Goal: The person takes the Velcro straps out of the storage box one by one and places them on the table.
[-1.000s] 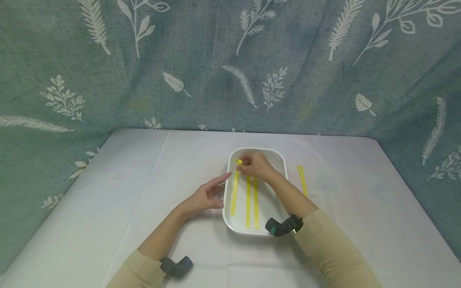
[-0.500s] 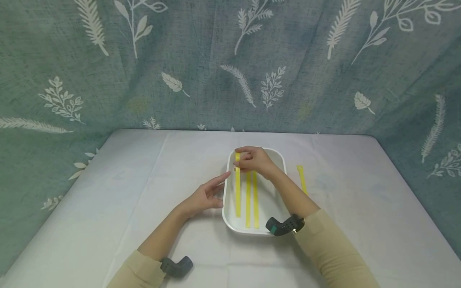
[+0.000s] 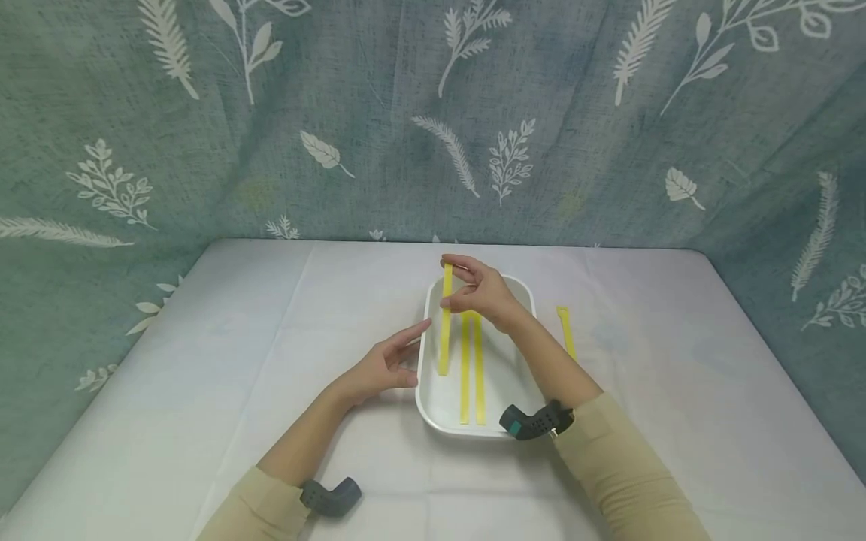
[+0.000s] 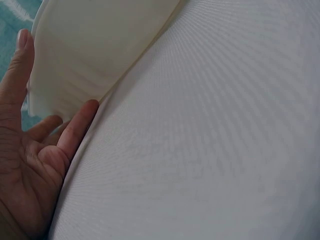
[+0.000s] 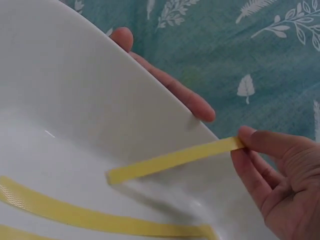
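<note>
My right hand point(image 3: 489, 297) pinches a flat yellow strap point(image 3: 444, 342) between thumb and fingers, over the left side of a white tray point(image 3: 504, 394). In the right wrist view the held strap point(image 5: 172, 159) slants down into the tray, its free end close to the inner wall. Two similar yellow straps, one left point(image 3: 464, 368) and one right point(image 3: 479, 368), lie side by side on the tray bottom. My left hand point(image 3: 379, 370) has its fingers spread against the tray's left side. In the left wrist view, its fingers and thumb point(image 4: 15, 75) are extended along the tray's outer wall point(image 4: 100, 50).
Right of the tray, another yellow strap point(image 3: 567, 330) with a wider end lies on the white tablecloth point(image 3: 649, 391), partly behind my right forearm. A blue-green leaf-patterned cloth point(image 3: 379, 150) hangs behind the table.
My right hand has lifted the strap from the tray's left side and drawn it upward and away from me; its lower end has risen too. My left hand stays at the tray's side.
</note>
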A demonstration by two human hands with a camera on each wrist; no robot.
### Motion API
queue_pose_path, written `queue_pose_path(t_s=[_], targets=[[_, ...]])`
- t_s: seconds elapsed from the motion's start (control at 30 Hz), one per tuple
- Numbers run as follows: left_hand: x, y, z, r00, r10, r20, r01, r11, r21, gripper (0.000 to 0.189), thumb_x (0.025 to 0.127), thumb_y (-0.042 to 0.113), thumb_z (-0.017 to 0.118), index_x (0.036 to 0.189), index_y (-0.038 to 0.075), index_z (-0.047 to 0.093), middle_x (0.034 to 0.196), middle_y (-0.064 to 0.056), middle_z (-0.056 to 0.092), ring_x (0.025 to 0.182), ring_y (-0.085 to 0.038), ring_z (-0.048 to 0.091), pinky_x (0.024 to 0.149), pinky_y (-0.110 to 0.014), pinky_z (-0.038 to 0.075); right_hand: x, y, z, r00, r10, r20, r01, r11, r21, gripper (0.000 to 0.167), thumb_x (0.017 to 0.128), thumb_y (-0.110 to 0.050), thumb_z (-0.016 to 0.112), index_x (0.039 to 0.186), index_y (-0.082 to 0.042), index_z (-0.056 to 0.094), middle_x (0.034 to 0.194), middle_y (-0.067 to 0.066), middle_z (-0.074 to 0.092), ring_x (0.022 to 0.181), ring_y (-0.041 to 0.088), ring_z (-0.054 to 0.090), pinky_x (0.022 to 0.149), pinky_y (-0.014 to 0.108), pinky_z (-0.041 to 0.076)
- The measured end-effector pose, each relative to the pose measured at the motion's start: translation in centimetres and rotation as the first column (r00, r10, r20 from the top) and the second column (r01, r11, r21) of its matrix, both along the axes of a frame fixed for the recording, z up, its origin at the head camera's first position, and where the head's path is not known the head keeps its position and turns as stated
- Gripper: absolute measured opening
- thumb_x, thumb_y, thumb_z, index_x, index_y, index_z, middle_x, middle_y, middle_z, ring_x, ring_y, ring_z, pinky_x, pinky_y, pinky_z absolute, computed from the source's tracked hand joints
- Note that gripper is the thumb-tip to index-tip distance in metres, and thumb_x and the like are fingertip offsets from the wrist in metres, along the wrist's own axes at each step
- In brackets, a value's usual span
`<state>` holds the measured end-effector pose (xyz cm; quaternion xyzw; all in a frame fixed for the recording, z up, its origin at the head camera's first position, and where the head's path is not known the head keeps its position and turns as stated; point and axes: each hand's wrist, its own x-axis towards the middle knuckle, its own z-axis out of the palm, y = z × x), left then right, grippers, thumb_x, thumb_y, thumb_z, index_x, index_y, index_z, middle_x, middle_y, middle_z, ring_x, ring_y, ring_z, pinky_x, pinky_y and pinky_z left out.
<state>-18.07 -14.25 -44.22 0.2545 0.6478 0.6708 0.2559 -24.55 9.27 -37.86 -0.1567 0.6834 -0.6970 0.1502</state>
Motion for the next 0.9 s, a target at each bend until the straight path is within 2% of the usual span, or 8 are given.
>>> queue_pose_path(t_s=[0.1,0.23,0.37,0.53,0.7,0.9], targets=[[0.0,-0.1,-0.1,1.0,0.0,-0.001,0.0,1.0,0.003,0.09,0.078,0.024,0.079,0.151,0.022,0.026,0.159,0.001,0.013,0.143,-0.032,0.019,0.097,-0.037,0.049,0.1,0.1,0.0,0.999,0.051,-0.008,-0.052,0.998,-0.025,0.081,0.077,0.01,0.07,0.146,-0.018,0.037,0.151,-0.002,0.035,0.079,0.016,0.069,0.08,0.038,0.058],[0.0,-0.1,-0.1,1.0,-0.002,0.009,0.002,1.0,0.01,0.09,0.078,0.023,0.078,0.151,0.022,0.025,0.159,0.0,0.013,0.143,-0.032,0.02,0.097,-0.037,0.049,0.1,0.1,0.0,0.993,0.12,-0.004,-0.12,0.992,-0.044,0.09,0.078,0.013,0.068,0.15,-0.021,0.026,0.157,-0.003,0.021,0.075,0.016,0.069,0.079,0.038,0.058],[0.0,0.0,0.0,1.0,-0.004,0.012,0.004,1.0,0.004,0.089,0.079,0.022,0.078,0.151,0.021,0.025,0.159,-0.001,0.013,0.143,-0.033,0.02,0.097,-0.038,0.049,0.2,0.3,0.0,0.988,0.154,-0.016,-0.154,0.987,-0.045,0.096,0.078,0.012,0.068,0.152,-0.024,0.018,0.159,-0.005,0.011,0.074,0.017,0.068,0.078,0.036,0.059],[0.0,0.0,0.2,1.0,0.005,0.012,-0.005,1.0,-0.014,0.087,0.08,0.02,0.077,0.15,0.021,0.026,0.159,0.0,0.014,0.143,-0.032,0.019,0.097,-0.038,0.049,0.4,0.7,0.3,0.983,0.181,-0.027,-0.182,0.981,-0.063,0.097,0.08,0.012,0.066,0.152,-0.027,0.014,0.159,-0.009,0.009,0.072,0.018,0.068,0.075,0.034,0.059],[0.0,0.0,0.3,1.0,0.008,0.006,-0.007,1.0,-0.023,0.089,0.079,0.022,0.078,0.15,0.021,0.026,0.159,0.0,0.014,0.144,-0.032,0.019,0.097,-0.038,0.049,0.4,1.2,0.8,0.985,0.17,-0.028,-0.172,0.979,-0.106,0.098,0.079,0.016,0.064,0.152,-0.028,0.015,0.159,-0.008,0.009,0.072,0.017,0.068,0.072,0.032,0.059],[0.1,-0.1,0.3,1.0,0.004,0.009,-0.004,1.0,-0.012,0.09,0.078,0.023,0.079,0.15,0.021,0.026,0.159,0.0,0.014,0.144,-0.031,0.019,0.098,-0.037,0.049,0.5,1.6,1.7,0.979,0.198,-0.047,-0.202,0.975,-0.092,0.102,0.077,0.016,0.065,0.153,-0.028,0.012,0.16,-0.005,0.005,0.068,0.018,0.068,0.072,0.03,0.058]])
